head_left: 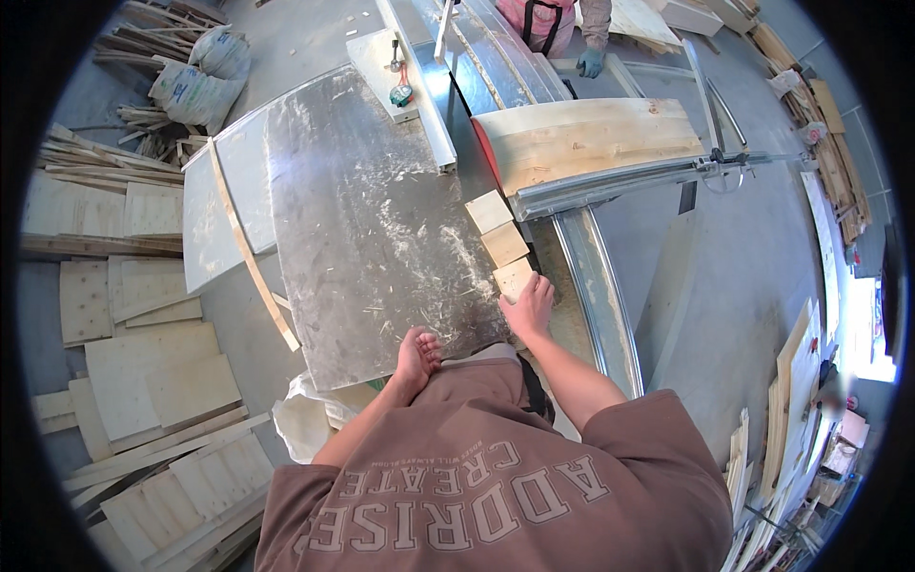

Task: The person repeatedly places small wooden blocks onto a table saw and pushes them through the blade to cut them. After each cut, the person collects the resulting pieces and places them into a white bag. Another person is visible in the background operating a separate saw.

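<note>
Nearest us, our left hand (417,357) hangs over the table's near edge, fingers loosely curled and seemingly around nothing. Our right hand (529,310) is at the near block (512,275), thumb toward its near end and fingers along its right side. The fingers are partly bent; we cannot tell whether they pinch the block or only press against it.

That block lies just ahead of the right hand and slightly left, at the right edge of the grey table (353,219). It begins a row: the middle block (505,245) and the far block (490,212) follow closely, the row's long axis running away from us and leaning left. Our right hand is clearly the nearer one; the left is well apart from the row.

Beyond the row, to the right, a wide board (591,143) lies behind a metal rail (610,183). Farther still, we see a co-worker's gloved hand (591,63).
</note>
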The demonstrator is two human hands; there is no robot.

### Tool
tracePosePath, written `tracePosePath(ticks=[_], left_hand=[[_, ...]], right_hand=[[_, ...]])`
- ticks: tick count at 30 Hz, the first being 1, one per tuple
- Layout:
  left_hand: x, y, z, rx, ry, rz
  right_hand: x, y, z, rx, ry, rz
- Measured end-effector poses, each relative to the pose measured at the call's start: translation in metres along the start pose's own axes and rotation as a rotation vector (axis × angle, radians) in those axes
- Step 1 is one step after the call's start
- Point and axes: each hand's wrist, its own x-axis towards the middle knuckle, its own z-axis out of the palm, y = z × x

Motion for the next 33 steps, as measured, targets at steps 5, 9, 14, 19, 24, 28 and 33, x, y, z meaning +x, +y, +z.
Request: tracePosePath(ticks=[5,9,14,19,24,28,33], left_hand=[[-0.005,0.002,-0.008,-0.028,0.058,-0.003],[-0.003,-0.001,-0.017,-0.045,0.029,0.008],[-0.009,-0.003,-0.018,-0.035,0.108,0.002],[-0.009,-0.009,-0.025,-0.091,0.102,0.003],[-0.005,-0.018,-0.021,-0.078,0.069,-0.026],[-0.006,-0.009,-0.003,-0.01,0.067,-0.001],[0.007,0.01,0.008,0.038,-0.01,0.117]], right_hand=[[0.018,-0.026,-0.011,0.084,0.164,-0.136],[0.067,-0.031,0.008,0.023,0.119,-0.109],[0.087,-0.036,0.009,-0.077,-0.065,0.009],[0.1,-0.054,0.001,0.003,0.152,-0.086],[0.143,-0.077,0.018,0.024,0.065,-0.068],[0.155,-0.078,0.032,0.032,-0.024,0.011],[0.141,-0.082,0.02,0.068,-0.06,-0.106]])
